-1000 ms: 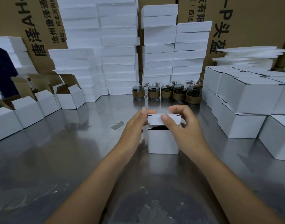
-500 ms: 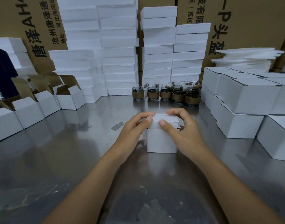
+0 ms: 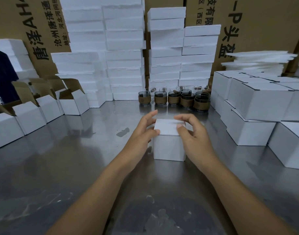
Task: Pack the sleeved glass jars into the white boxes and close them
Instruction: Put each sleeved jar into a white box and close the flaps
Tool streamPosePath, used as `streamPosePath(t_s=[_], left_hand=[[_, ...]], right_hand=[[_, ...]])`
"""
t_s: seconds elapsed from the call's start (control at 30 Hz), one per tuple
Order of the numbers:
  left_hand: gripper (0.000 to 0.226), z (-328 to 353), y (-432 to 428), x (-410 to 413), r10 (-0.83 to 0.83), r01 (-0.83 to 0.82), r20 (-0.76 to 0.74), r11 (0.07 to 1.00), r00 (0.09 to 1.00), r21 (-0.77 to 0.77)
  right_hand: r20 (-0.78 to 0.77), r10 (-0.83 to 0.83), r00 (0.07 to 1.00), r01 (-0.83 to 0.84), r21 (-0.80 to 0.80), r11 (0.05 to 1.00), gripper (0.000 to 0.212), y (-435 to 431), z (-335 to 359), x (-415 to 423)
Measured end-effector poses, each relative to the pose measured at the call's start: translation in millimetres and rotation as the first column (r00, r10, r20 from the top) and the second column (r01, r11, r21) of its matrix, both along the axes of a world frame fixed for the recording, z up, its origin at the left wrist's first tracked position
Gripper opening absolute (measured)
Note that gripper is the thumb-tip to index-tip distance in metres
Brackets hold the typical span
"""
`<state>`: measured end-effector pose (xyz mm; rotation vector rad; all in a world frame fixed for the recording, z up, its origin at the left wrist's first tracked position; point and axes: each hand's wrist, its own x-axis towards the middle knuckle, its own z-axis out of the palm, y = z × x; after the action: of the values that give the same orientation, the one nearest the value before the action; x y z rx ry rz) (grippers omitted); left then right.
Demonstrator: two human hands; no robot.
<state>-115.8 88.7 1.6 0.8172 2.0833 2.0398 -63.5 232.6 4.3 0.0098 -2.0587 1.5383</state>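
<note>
A reflective steel table (image 3: 60, 167) is carrying a small closed white cardboard box (image 3: 169, 146) at frame centre. The left hand (image 3: 142, 133) and right hand (image 3: 192, 136) are flanking it, fingers loose, thumbs touching its lid. Brown-sleeved glass jars (image 3: 174, 99) are standing behind.

A closed white box (image 3: 169, 146) stands upright in the middle, its lid flat. Behind it, dark glass jars (image 3: 174, 99) in brown sleeves stand upright in a close cluster. Open boxes (image 3: 72, 104) with raised flaps line the left, and closed boxes (image 3: 257, 102) are stacked on the right.
</note>
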Motion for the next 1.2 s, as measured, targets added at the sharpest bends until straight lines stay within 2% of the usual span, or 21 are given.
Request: streamPosePath(t_s=[0.07,0.2,0.33,0.4,0.5,0.67,0.8,0.93,1.03,1.2], left_hand=[[0.046,0.0,-0.8,1.4,0.0,0.0,0.007,1.0,1.0,-0.002],[0.033,-1.4,-2.2,2.6,0.008,-0.009,0.02,1.0,1.0,0.018],[0.024,-0.6,-4.8,2.1,-0.003,0.001,0.038,0.998,0.999,0.057],[0.036,-0.9,-5.6,0.8,0.012,-0.015,0.044,0.998,0.999,0.069],[0.043,-1.4,-6.6,0.3,0.041,-0.046,0.065,0.996,0.997,0.078],[0.025,-1.2,-8.0,3.8,0.073,-0.083,0.105,0.993,0.992,0.089],[0.024,0.6,-6.1,9.0,0.089,-0.102,0.124,0.99,0.988,0.101],[0.024,0.5,-6.8,12.6,0.117,-0.129,0.119,0.987,0.986,0.1],[0.023,-0.6,-8.7,14.6,0.155,-0.166,0.116,0.981,0.981,0.1],[0.02,-2.0,-12.2,15.4,0.246,-0.246,0.014,0.966,0.969,0.073]], right_hand=[[-0.062,-0.04,0.997,0.045,0.078,0.996,0.02,-0.7,0.5,2.4],[-0.14,-0.097,0.985,0.143,0.374,0.916,0.014,-4.7,-0.1,8.7],[-0.075,-0.145,0.987,0.159,0.649,0.744,0.046,-7.8,7.2,17.8],[-0.062,-0.183,0.981,0.171,0.719,0.674,0.051,-6.3,11.2,24.3],[-0.12,-0.261,0.958,0.261,0.745,0.614,0.041,6.0,14.0,38.5],[-0.164,-0.48,0.862,0.404,0.794,0.455,0.03,46.6,13.1,71.9],[-0.197,-0.582,0.789,0.453,0.826,0.336,0.031,77.4,12.7,92.7],[-0.107,-0.65,0.752,0.406,0.852,0.33,0.033,94.0,12.0,99.1],[-0.116,-0.674,0.729,0.416,0.857,0.303,0.031,99.3,8.7,99.3],[-0.053,-0.707,0.705,0.359,0.887,0.291,0.034,101.9,12.2,98.3]])
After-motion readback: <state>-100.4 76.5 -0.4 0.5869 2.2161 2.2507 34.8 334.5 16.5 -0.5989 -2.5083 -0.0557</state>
